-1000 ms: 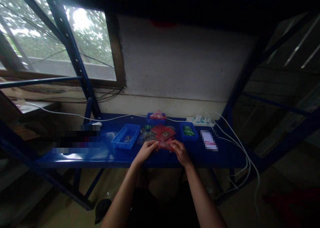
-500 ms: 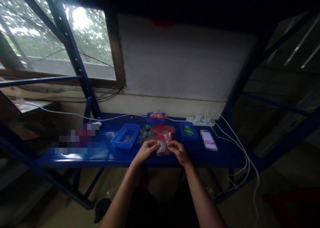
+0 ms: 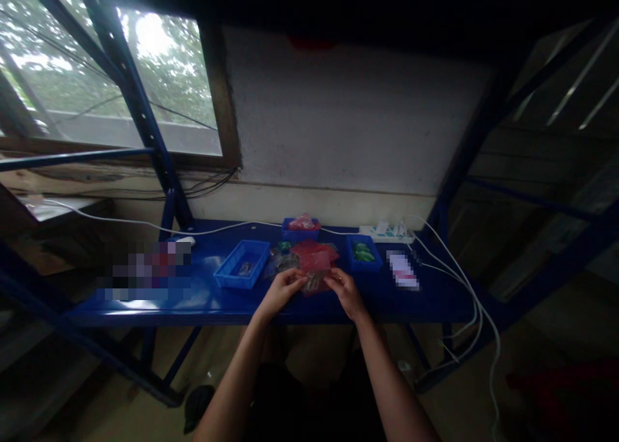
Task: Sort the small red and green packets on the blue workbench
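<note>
A red plastic bag (image 3: pixel 316 274) with greyish contents is stretched between my two hands above the blue table. My left hand (image 3: pixel 289 286) pinches its left edge, and my right hand (image 3: pixel 344 288) pinches its right edge. Just behind it lie more red bags (image 3: pixel 305 248). Clear bags with dark contents (image 3: pixel 284 260) are to their left, beside a small green packet (image 3: pixel 284 246). A blue tray (image 3: pixel 242 264) farther left holds a small clear packet. Green packets (image 3: pixel 362 252) fill part of a blue bin (image 3: pixel 372 262) on the right.
Red packets are heaped in a blue bin (image 3: pixel 300 233) at the back. A white power strip (image 3: pixel 385 233) with cables stands at the right rear, near a pale blurred item (image 3: pixel 403 271). Blue frame posts (image 3: pixel 145 116) flank the table (image 3: pixel 203 313).
The bag between my hands has turned or flattened, showing more red and less of its whitish contents. Both hands remain in nearly the same place.
</note>
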Available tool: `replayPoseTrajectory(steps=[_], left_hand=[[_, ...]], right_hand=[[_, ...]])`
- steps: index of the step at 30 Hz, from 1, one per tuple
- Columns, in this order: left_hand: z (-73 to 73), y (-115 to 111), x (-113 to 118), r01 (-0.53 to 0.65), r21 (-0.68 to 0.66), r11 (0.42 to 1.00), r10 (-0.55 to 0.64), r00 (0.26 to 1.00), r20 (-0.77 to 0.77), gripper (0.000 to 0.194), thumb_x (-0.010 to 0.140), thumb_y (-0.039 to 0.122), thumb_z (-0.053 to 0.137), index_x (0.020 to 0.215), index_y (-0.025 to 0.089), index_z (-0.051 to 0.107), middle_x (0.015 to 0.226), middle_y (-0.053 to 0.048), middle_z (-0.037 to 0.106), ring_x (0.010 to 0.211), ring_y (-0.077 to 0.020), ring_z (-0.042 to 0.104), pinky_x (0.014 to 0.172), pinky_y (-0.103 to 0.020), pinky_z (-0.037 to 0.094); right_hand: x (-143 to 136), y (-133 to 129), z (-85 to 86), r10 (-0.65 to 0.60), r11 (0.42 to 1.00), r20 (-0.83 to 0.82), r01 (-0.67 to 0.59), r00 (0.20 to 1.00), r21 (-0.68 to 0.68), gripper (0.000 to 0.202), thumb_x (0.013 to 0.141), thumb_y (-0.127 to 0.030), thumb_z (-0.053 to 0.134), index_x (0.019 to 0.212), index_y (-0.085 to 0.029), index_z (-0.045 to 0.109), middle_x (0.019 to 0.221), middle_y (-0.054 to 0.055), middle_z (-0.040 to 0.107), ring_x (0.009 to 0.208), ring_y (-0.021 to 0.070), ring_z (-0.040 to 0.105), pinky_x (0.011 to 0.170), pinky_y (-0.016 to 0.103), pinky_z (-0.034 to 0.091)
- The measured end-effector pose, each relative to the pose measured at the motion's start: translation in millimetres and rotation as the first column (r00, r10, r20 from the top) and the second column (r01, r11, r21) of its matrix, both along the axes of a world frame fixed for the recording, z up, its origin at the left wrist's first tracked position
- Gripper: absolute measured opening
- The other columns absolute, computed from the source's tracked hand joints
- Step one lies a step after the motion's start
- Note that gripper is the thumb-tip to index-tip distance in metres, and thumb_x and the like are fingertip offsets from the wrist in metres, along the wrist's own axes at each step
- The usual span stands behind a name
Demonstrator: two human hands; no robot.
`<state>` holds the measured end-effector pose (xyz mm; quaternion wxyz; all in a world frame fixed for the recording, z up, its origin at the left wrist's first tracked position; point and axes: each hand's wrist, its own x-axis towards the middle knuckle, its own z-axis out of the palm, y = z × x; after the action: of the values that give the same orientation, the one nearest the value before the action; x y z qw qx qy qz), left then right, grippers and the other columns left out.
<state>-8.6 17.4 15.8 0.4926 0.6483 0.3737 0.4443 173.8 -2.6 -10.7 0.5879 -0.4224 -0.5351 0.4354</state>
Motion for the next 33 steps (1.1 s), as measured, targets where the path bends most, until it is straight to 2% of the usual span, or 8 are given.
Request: replayPoseTrajectory(steps=[7,13,21,26,33], left_hand=[[-3.6,3.8,1.3,0.029,-0.009,1.0,-0.029,0.999,0.018,0.04,0.064,0.052,0.067,0.073,0.014,0.058,0.065,0.0,0.06,0.059,-0.0119,0.051,0.056,-0.022,0.039],[-0.7,0.9,1.2,0.044,-0.033,0.998,-0.045,0.999,-0.029,0.042,0.063,0.053,0.067,0.071,0.013,0.058,0.059,0.002,0.055,0.054,-0.0103,0.047,0.052,-0.021,0.034],[-4.1,1.8,-1.9,0.014,0.024,1.0,-0.012,0.997,-0.08,0.039,0.068,0.053,0.063,0.069,0.014,0.055,0.055,0.005,0.047,0.052,-0.0089,0.041,0.05,-0.02,0.029],[-4.2,2.1,-2.1,0.01,0.03,1.0,-0.007,0.996,-0.085,0.038,0.067,0.051,0.065,0.064,0.014,0.054,0.054,0.004,0.049,0.052,-0.0091,0.041,0.05,-0.021,0.03],[-1.7,0.4,-0.8,0.004,0.013,1.0,-0.003,0.997,-0.081,0.036,0.066,0.049,0.065,0.067,0.013,0.059,0.056,0.003,0.052,0.051,-0.0093,0.043,0.05,-0.021,0.031]], right_hand=[[0.4,-1.5,1.4,-0.039,0.999,0.086,0.037,0.996,0.019,0.018,0.074,-0.037,0.061,0.078,-0.02,0.063,0.079,0.002,0.066,0.077,0.0192,0.06,0.07,0.029,0.046],[-0.2,-1.2,1.4,-0.014,1.0,0.074,0.014,0.997,-0.001,0.018,0.074,-0.036,0.061,0.082,-0.019,0.063,0.08,0.002,0.067,0.076,0.0189,0.061,0.069,0.028,0.046],[-0.9,1.6,-1.4,0.013,1.0,0.044,-0.012,0.999,-0.022,0.02,0.072,-0.036,0.065,0.085,-0.02,0.065,0.085,0.003,0.069,0.081,0.0211,0.063,0.072,0.031,0.049],[-2.5,1.4,-0.4,0.103,0.994,0.039,-0.102,0.994,-0.03,0.023,0.071,-0.036,0.067,0.087,-0.02,0.067,0.088,0.003,0.071,0.082,0.0212,0.063,0.073,0.032,0.05],[-2.6,-1.2,0.3,0.084,0.996,0.042,-0.083,0.996,-0.042,0.019,0.072,-0.035,0.066,0.083,-0.02,0.067,0.082,0.002,0.069,0.075,0.019,0.063,0.067,0.029,0.048]])
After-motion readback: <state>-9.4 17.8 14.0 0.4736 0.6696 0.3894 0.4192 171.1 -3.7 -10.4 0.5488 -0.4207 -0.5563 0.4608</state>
